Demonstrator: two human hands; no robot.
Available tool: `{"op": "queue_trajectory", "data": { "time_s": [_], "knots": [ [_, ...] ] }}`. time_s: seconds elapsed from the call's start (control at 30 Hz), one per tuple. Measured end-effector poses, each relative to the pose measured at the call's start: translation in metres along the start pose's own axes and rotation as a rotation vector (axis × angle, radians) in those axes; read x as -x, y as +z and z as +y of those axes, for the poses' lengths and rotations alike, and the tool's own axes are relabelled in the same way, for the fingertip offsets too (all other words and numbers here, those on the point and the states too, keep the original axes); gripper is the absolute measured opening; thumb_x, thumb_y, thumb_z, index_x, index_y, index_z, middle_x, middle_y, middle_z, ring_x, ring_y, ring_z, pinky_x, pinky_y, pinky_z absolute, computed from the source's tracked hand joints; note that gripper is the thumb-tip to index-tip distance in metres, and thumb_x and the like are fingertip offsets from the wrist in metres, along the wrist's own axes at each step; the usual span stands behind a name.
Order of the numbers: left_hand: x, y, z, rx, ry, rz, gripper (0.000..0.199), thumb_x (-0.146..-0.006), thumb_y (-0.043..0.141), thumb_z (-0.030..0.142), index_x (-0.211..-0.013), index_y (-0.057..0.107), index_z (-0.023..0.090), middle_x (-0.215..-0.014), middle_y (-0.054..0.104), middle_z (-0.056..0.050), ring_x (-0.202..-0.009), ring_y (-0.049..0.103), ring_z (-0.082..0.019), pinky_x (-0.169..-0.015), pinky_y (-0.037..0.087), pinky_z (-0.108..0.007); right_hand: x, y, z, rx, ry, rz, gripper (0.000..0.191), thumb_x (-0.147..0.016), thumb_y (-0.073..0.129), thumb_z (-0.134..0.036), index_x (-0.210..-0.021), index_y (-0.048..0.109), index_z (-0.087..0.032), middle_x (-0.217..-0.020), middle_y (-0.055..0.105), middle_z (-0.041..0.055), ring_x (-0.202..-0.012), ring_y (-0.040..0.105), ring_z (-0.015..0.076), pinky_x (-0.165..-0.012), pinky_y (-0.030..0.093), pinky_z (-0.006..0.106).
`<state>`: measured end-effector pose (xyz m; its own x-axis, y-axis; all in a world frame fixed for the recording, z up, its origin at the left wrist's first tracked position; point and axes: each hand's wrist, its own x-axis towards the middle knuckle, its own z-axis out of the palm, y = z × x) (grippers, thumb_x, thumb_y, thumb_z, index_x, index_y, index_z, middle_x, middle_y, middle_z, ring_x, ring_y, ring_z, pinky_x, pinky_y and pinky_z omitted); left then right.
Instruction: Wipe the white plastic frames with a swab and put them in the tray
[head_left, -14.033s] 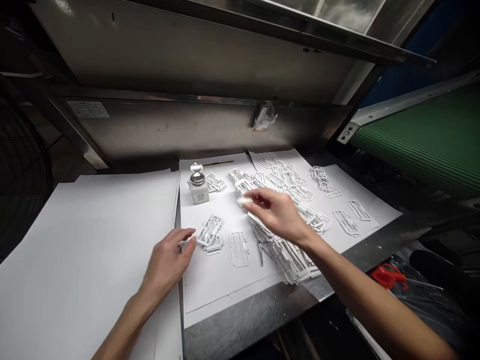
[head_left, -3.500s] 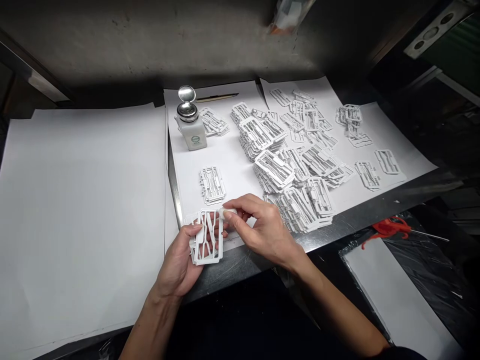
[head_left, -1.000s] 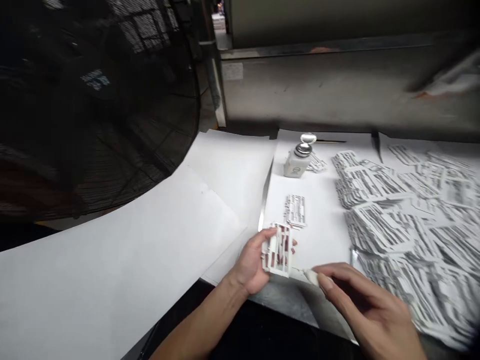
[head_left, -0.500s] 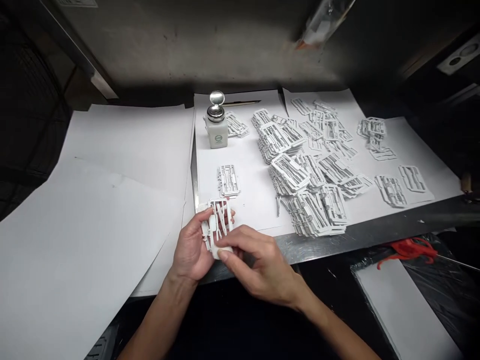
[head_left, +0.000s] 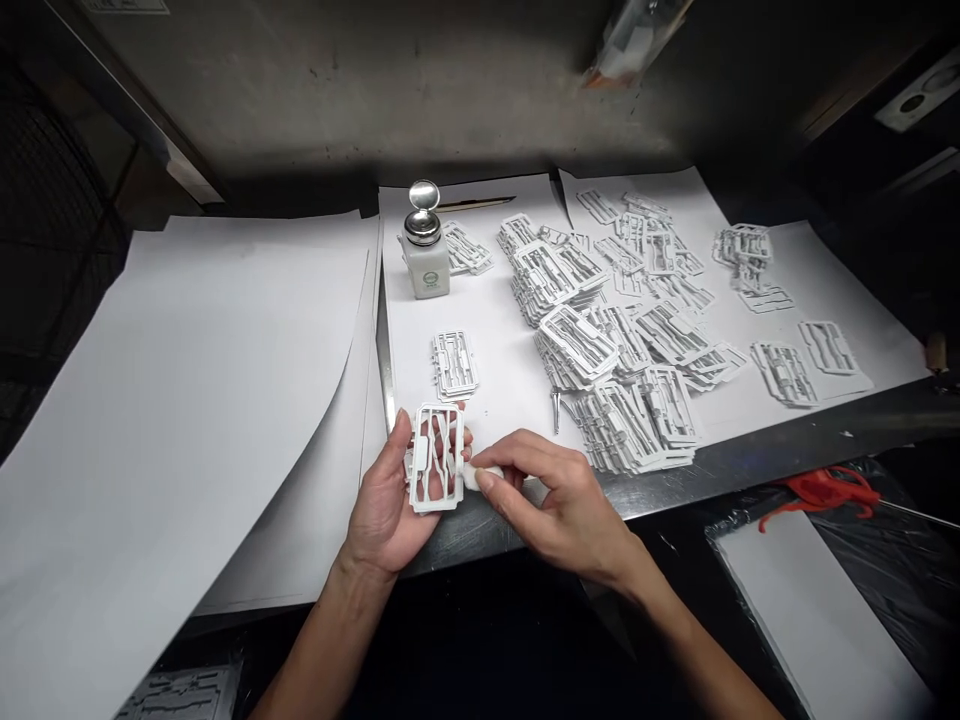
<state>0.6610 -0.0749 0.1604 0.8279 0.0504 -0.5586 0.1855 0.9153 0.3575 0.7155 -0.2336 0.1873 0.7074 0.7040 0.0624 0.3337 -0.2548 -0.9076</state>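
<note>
White plastic part frames (head_left: 437, 458), lying one over another, rest in my left hand (head_left: 384, 500), its fingers curled beneath them and its thumb along their left side. Between the thumb and fingers of my right hand (head_left: 559, 500) is a small white pad (head_left: 480, 477), close against the right edge of the top frame. Just beyond my left hand, a small stack of similar frames (head_left: 454, 362) lies on white paper. Behind that stack stands a pump bottle (head_left: 426, 245) with its metal lid flipped up.
Several piles of white frames (head_left: 570, 340) cover the right half of the papered bench. A small metal tool (head_left: 556, 412) lies beside them. A thin brush-like stick (head_left: 476, 204) is at the back. Below the bench edge sits a red air gun (head_left: 825, 490). Large paper sheets (head_left: 225, 380) curl up on the left.
My right hand has moved right with the pad, from the frame's lower end to its right edge. The top frame now lies squarer over those beneath. The left paper sheet has shifted.
</note>
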Motion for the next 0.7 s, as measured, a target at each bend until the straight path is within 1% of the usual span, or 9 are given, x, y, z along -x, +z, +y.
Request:
{"op": "queue_trajectory", "data": {
  "time_s": [0.1, 0.2, 0.33, 0.43, 0.5, 0.57, 0.63, 0.7],
  "knots": [
    [0.000, 0.000, -0.002, 0.020, 0.011, -0.001, 0.042, -0.090, 0.043, 0.040, -0.113, 0.062, 0.011, -0.103, 0.069, -0.009, -0.097, 0.063, -0.021, -0.089, 0.049, -0.033, -0.005, 0.000, 0.000, -0.011, -0.009, 0.022, 0.016, -0.088, 0.053, -0.017, -0.100, 0.064, -0.016, -0.087, 0.062, 0.0043, -0.073, 0.058, 0.0128, -0.067, 0.047, 0.025],
    [0.001, 0.002, -0.005, 0.026, 0.030, -0.014, 0.041, -0.090, 0.044, 0.039, -0.114, 0.061, 0.011, -0.108, 0.068, -0.008, -0.099, 0.062, -0.020, -0.090, 0.049, -0.030, -0.015, 0.005, 0.000, -0.024, -0.047, 0.068, 0.017, -0.088, 0.054, -0.017, -0.101, 0.064, -0.016, -0.090, 0.063, 0.0047, -0.076, 0.059, 0.0133, -0.068, 0.048, 0.024],
    [0.002, 0.004, -0.009, 0.016, 0.036, -0.005, 0.036, -0.089, 0.047, 0.037, -0.110, 0.063, 0.013, -0.101, 0.069, -0.007, -0.092, 0.065, -0.018, -0.085, 0.051, -0.026, -0.036, 0.012, 0.003, 0.016, -0.114, 0.127, 0.017, -0.088, 0.054, -0.017, -0.101, 0.065, -0.016, -0.092, 0.063, 0.0048, -0.080, 0.059, 0.0135, -0.073, 0.049, 0.025],
    [0.002, 0.003, -0.010, -0.005, 0.037, 0.030, 0.031, -0.088, 0.050, 0.035, -0.106, 0.064, 0.014, -0.096, 0.070, -0.006, -0.086, 0.066, -0.017, -0.080, 0.053, -0.026, -0.048, 0.011, 0.006, 0.098, -0.102, 0.150, 0.016, -0.087, 0.054, -0.016, -0.098, 0.066, -0.015, -0.089, 0.063, 0.0045, -0.079, 0.059, 0.0138, -0.072, 0.048, 0.025],
    [0.001, 0.002, -0.011, -0.022, 0.033, 0.043, 0.031, -0.087, 0.052, 0.034, -0.105, 0.064, 0.013, -0.094, 0.071, -0.006, -0.083, 0.067, -0.018, -0.078, 0.053, -0.028, -0.049, 0.006, 0.007, 0.131, -0.067, 0.182, 0.014, -0.087, 0.055, -0.016, -0.096, 0.066, -0.014, -0.086, 0.062, 0.0040, -0.075, 0.058, 0.0130, -0.067, 0.047, 0.025],
    [0.000, 0.001, -0.012, -0.019, 0.011, 0.027, 0.032, -0.087, 0.052, 0.035, -0.105, 0.064, 0.011, -0.093, 0.070, -0.007, -0.083, 0.066, -0.019, -0.078, 0.053, -0.029, -0.046, 0.003, 0.007, 0.138, -0.042, 0.198, 0.013, -0.087, 0.056, -0.017, -0.095, 0.066, -0.014, -0.085, 0.061, 0.0032, -0.071, 0.057, 0.0121, -0.065, 0.046, 0.024],
    [-0.001, 0.001, -0.013, 0.004, 0.000, -0.008, 0.032, -0.087, 0.052, 0.035, -0.104, 0.064, 0.011, -0.093, 0.070, -0.008, -0.085, 0.066, -0.019, -0.078, 0.052, -0.029, -0.041, 0.000, 0.007, 0.135, -0.040, 0.162, 0.012, -0.087, 0.057, -0.018, -0.095, 0.066, -0.015, -0.084, 0.061, 0.0023, -0.070, 0.057, 0.0116, -0.065, 0.046, 0.024],
    [-0.001, 0.000, -0.013, 0.001, 0.001, -0.016, 0.032, -0.087, 0.052, 0.036, -0.102, 0.065, 0.011, -0.090, 0.070, -0.008, -0.084, 0.066, -0.019, -0.076, 0.052, -0.028, -0.035, -0.002, 0.008, 0.131, -0.037, 0.124, 0.011, -0.087, 0.057, -0.019, -0.094, 0.066, -0.016, -0.083, 0.061, 0.0012, -0.070, 0.057, 0.0109, -0.064, 0.045, 0.023]
  ]
}}
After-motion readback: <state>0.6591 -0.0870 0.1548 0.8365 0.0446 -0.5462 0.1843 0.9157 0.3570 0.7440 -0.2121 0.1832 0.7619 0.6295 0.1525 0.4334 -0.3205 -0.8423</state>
